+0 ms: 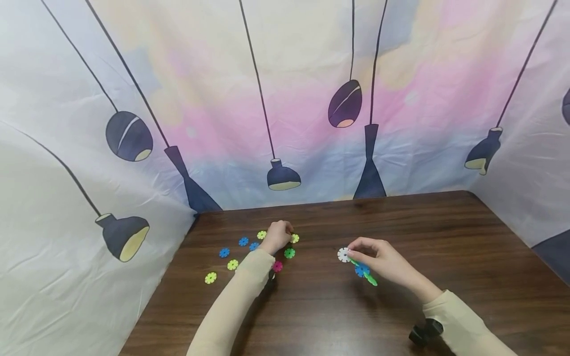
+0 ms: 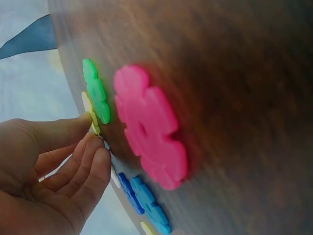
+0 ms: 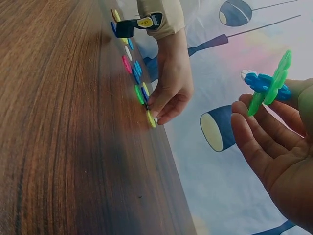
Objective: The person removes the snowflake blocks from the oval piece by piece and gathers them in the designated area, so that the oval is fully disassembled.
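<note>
In the head view my left hand (image 1: 277, 235) reaches down at the far left of the table, beside a yellow notched interlocking disc (image 1: 295, 238). Its thumb and fingertips pinch that yellow disc (image 2: 89, 108) at the edge, as the left wrist view shows. A green disc (image 1: 289, 253) and a pink disc (image 1: 278, 266) lie close to this hand. Raised over the table's middle, my right hand (image 1: 378, 255) holds a joined piece between thumb and fingers. It consists of a white disc (image 1: 343, 254), a blue disc (image 1: 362, 270) and green ones (image 3: 279, 78) slotted together.
Further loose discs lie left of my left hand: several blue ones, such as a blue disc (image 1: 224, 252), and yellow ones, such as a yellow disc (image 1: 211, 278). The brown wooden table (image 1: 311, 316) meets a printed cloth backdrop (image 1: 311, 138) behind. A black device (image 1: 426, 331) sits on my right wrist.
</note>
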Motion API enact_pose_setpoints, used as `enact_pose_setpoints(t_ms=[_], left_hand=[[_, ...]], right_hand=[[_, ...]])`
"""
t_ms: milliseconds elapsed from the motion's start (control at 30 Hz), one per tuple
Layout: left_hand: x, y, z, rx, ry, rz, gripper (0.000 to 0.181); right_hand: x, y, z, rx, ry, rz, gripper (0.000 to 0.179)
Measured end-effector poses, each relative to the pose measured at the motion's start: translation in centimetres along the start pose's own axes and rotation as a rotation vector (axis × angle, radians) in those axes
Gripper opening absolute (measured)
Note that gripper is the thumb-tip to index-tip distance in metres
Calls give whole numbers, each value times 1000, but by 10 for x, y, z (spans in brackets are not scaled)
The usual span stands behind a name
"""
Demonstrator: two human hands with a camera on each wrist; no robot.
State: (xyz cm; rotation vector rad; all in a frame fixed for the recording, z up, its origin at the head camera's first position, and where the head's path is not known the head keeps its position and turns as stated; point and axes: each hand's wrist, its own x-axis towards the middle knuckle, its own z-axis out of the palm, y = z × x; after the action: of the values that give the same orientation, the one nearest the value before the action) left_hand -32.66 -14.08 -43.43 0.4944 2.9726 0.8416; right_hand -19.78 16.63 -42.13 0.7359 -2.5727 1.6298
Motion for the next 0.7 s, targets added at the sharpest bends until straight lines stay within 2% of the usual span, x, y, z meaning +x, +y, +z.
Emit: enact_pose_setpoints(t_ms=[133, 367, 533, 700], left_hand=[[-3, 0, 2, 4, 8, 5, 12], [-7, -2, 2, 19, 44, 56, 13], [-12, 5, -4, -43, 86, 78, 9], [-18, 18, -9, -107, 104, 90, 15]], right_hand=[[0, 1, 1, -6, -6, -7, 17], [1, 1, 1, -1, -15, 1, 20], [0, 0, 1, 0, 6, 11, 20], [0, -2, 0, 11, 26, 15, 19]])
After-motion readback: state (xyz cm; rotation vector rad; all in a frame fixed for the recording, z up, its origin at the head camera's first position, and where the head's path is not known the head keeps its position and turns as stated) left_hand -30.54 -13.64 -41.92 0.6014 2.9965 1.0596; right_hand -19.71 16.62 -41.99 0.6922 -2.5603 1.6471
